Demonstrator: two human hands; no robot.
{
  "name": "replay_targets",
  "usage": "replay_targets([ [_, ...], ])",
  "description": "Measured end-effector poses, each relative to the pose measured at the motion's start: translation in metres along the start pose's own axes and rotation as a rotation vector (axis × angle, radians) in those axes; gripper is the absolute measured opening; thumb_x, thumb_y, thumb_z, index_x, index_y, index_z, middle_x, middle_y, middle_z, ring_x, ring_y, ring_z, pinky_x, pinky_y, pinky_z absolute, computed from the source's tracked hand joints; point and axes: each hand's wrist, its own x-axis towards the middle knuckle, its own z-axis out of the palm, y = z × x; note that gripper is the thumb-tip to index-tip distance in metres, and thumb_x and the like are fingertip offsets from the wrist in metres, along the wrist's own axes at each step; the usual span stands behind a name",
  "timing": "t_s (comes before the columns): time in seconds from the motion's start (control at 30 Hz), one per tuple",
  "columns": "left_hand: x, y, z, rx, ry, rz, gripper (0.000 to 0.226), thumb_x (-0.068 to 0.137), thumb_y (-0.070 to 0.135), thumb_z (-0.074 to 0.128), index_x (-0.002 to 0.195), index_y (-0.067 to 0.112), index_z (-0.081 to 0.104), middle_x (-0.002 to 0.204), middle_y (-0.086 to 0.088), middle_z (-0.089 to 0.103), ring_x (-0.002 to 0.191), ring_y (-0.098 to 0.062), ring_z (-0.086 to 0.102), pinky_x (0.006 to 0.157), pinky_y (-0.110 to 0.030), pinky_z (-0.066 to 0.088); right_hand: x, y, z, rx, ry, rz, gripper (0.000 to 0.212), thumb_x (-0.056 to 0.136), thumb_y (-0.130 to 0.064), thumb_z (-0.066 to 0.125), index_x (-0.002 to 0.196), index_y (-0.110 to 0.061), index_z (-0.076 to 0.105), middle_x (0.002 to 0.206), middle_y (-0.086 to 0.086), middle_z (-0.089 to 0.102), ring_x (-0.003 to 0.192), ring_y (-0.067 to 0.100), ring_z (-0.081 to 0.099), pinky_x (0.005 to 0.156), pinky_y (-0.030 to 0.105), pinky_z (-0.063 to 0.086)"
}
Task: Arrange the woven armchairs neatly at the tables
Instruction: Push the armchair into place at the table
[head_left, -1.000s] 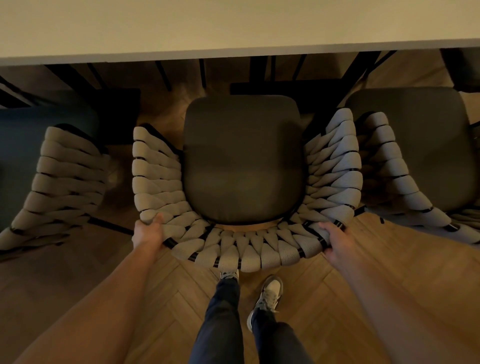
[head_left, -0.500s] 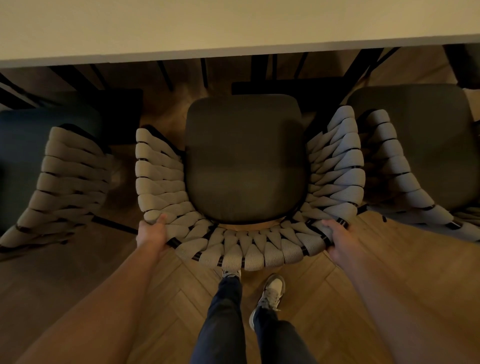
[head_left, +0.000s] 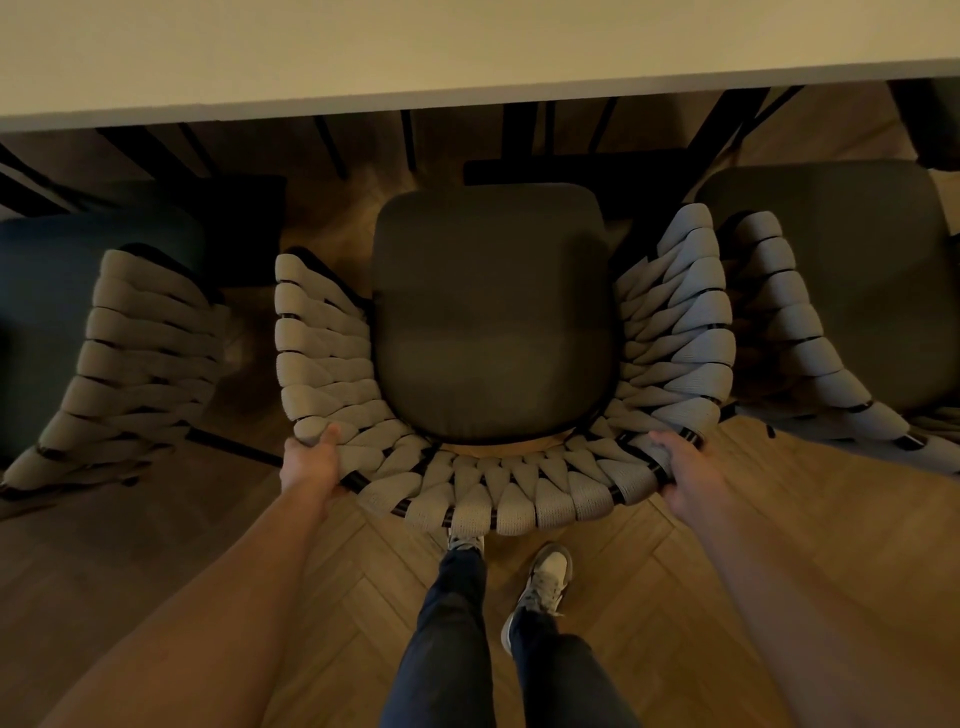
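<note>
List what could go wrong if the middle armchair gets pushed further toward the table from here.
1. The middle armchair's right woven arm already sits right against the right armchair; pushing straight may scrape or shove it.
2. The right hand grips the backrest near that tight side, so fingers might get pinched.
3. The shoe is tucked under the backrest; a rear leg could catch it.
</note>
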Motion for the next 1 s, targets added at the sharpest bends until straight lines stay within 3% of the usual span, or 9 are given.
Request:
replay_targets([
  [0.13, 0.001, -0.001, 0.0, 0.001, -0.001, 0.004, 0.061, 0.092, 0.047, 0.062, 0.141, 0.019, 0.04, 0.132, -0.015, 0.053, 0.113, -0.038, 0.058, 0.093, -0.058, 0.052, 0.001, -0.001, -0.001, -0.017, -0.017, 0.004, 0.057, 0.088, -0.003, 0.067, 0.141, -0.006, 0.044, 0.125, 0.017, 0.062, 0.093, 0.025, 0.065, 0.063, 0.036, 0.052],
  [0.43, 0.001, -0.003, 0.007, 0.008, 0.01, -0.011, 0.06, 0.097, 0.039, 0.059, 0.147, 0.016, 0.035, 0.137, -0.017, 0.05, 0.119, -0.04, 0.056, 0.09, -0.055, 0.055, 0.006, 0.0, -0.006, -0.054, -0.022, -0.015, 0.062, 0.088, -0.003, 0.068, 0.144, -0.008, 0.042, 0.129, 0.018, 0.06, 0.11, 0.032, 0.063, 0.08, 0.043, 0.054],
  [0.63, 0.0, -0.001, 0.003, 0.0, 0.01, -0.017, 0.063, 0.093, 0.046, 0.062, 0.145, 0.02, 0.036, 0.135, -0.016, 0.053, 0.115, -0.04, 0.058, 0.091, -0.059, 0.053, 0.006, 0.001, -0.004, -0.068, -0.002, -0.023, 0.064, 0.087, -0.006, 0.07, 0.144, -0.011, 0.041, 0.131, 0.017, 0.059, 0.108, 0.031, 0.064, 0.074, 0.041, 0.055],
  [0.77, -0.002, -0.003, -0.003, 0.002, -0.029, -0.011, 0.064, 0.094, 0.049, 0.059, 0.146, 0.021, 0.036, 0.134, -0.014, 0.053, 0.115, -0.038, 0.058, 0.094, -0.058, 0.052, -0.001, 0.001, -0.004, -0.047, -0.01, -0.069, 0.069, 0.087, -0.008, 0.071, 0.147, -0.013, 0.036, 0.13, 0.015, 0.059, 0.108, 0.03, 0.064, 0.083, 0.045, 0.055],
  [0.9, -0.019, -0.016, -0.015, 0.051, -0.044, 0.073, 0.061, 0.096, 0.053, 0.052, 0.146, 0.021, 0.037, 0.129, -0.011, 0.057, 0.109, -0.033, 0.062, 0.096, -0.055, 0.051, -0.017, 0.005, -0.007, -0.102, -0.045, -0.152, 0.069, 0.089, -0.017, 0.07, 0.148, -0.016, 0.034, 0.119, 0.007, 0.062, 0.095, 0.019, 0.065, 0.072, 0.039, 0.054],
  [1.0, -0.043, -0.029, -0.019, 0.023, -0.004, 0.119, 0.053, 0.1, 0.049, 0.048, 0.143, 0.02, 0.04, 0.125, -0.008, 0.057, 0.103, -0.028, 0.063, 0.093, -0.049, 0.054, -0.028, 0.02, -0.019, -0.142, -0.107, -0.206, 0.063, 0.095, -0.026, 0.063, 0.15, -0.019, 0.032, 0.117, 0.002, 0.061, 0.099, 0.015, 0.062, 0.084, 0.041, 0.053],
])
